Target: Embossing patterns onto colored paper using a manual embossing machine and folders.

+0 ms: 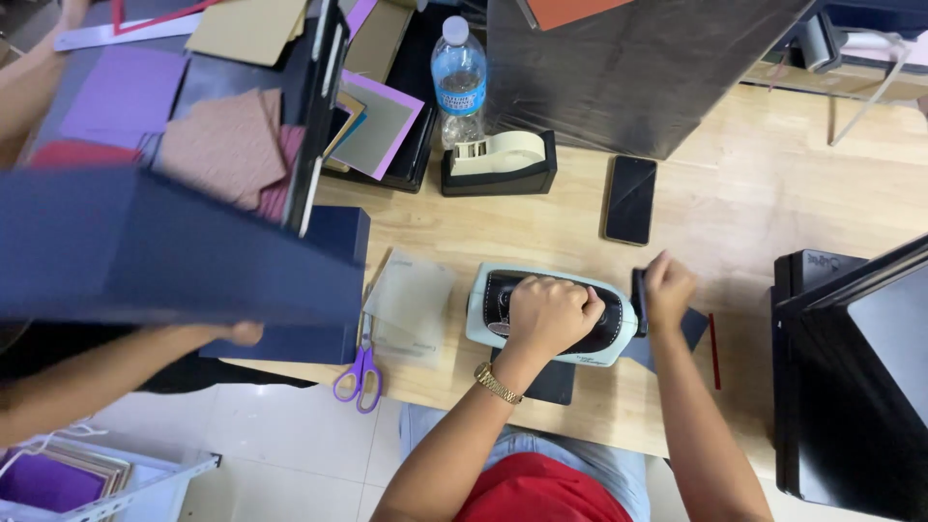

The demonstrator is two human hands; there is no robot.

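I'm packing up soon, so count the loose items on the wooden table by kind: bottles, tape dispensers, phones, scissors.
Water bottle: 1
Tape dispenser: 1
Phone: 1
Purple-handled scissors: 1
Total: 4

Background items on the wooden table [773, 193]: clear water bottle [458, 77] behind a black tape dispenser [499, 162]; dark phone [630, 199] lying flat to their right; purple-handled scissors [360, 372] at the near edge; coloured paper sheets [222, 145] upper left.

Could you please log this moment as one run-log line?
left hand: pressing on pale-green machine | right hand: gripping dark handle | dark card under machine
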